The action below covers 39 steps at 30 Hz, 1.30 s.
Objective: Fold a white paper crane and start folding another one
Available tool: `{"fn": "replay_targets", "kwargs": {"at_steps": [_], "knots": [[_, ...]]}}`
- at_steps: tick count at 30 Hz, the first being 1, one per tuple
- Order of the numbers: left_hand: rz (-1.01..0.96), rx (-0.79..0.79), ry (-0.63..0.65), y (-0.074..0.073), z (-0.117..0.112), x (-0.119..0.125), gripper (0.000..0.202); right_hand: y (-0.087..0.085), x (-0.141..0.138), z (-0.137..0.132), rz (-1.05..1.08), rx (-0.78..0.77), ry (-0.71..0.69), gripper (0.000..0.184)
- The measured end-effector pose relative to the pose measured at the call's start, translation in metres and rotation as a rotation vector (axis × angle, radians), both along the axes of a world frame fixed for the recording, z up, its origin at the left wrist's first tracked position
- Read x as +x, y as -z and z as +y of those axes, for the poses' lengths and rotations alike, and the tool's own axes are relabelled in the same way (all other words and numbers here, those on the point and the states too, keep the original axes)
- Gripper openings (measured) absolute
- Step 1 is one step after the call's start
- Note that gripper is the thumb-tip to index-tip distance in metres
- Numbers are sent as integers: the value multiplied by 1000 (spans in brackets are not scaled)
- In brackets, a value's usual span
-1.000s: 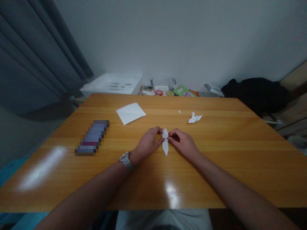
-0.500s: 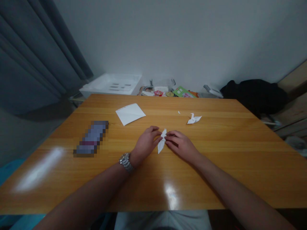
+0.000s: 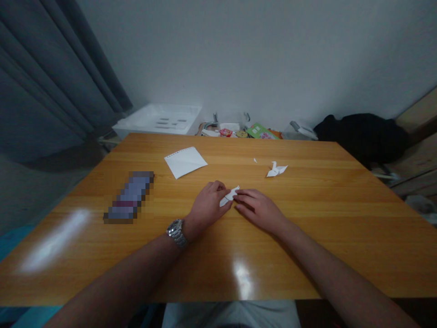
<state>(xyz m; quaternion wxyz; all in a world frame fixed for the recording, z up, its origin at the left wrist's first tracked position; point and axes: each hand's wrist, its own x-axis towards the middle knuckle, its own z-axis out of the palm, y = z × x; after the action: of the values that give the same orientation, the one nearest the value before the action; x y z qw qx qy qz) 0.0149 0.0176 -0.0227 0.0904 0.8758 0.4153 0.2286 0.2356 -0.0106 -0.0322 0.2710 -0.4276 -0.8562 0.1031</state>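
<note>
Between my hands, low over the middle of the table, is a small folded piece of white paper (image 3: pixel 229 196) with a pointed far end. My left hand (image 3: pixel 209 202), with a metal watch (image 3: pixel 177 233) on its wrist, pinches the near left part between thumb and fingers. At the paper's right end the fingertips of my right hand (image 3: pixel 259 208) press on it. A finished-looking folded paper crane (image 3: pixel 276 170) stands on the table to the right, with a tiny paper scrap (image 3: pixel 255 160) beside it.
A white sheet with a perforated edge (image 3: pixel 186 162) lies at the back left of the wooden table (image 3: pixel 324 255). A pixelated phone-like thing (image 3: pixel 129 197) lies left of my hands. Behind the table are a white foam tray (image 3: pixel 164 119), a green booklet (image 3: pixel 261 131) and a black cloth heap (image 3: pixel 363 136).
The folded paper has turned clockwise, from nearly upright in the view to a flatter slant. My left fingers have closed over its near end. The crane and sheet stay in place.
</note>
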Motion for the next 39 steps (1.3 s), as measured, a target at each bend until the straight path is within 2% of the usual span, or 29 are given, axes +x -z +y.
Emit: {"fn": "replay_targets", "kwargs": {"at_steps": [10, 14, 18, 21, 32, 39], "knots": [[12, -51, -5, -3, -1, -1, 34, 2, 6, 1, -64, -12, 4, 34], [57, -79, 74, -9, -2, -6, 25, 0, 11, 2, -79, -34, 39, 33], [157, -37, 143, -12, -6, -9, 29, 0, 15, 4, -60, -46, 41, 33], [207, 11, 153, -12, -10, -8, 34, -1, 16, 4, -62, -40, 31, 40], [279, 63, 205, -18, -13, -7, 36, -1, 15, 1, -192, 14, 8, 48], [296, 84, 201, -20, -15, -5, 34, -2, 11, 0, -187, 10, 3, 50]]}}
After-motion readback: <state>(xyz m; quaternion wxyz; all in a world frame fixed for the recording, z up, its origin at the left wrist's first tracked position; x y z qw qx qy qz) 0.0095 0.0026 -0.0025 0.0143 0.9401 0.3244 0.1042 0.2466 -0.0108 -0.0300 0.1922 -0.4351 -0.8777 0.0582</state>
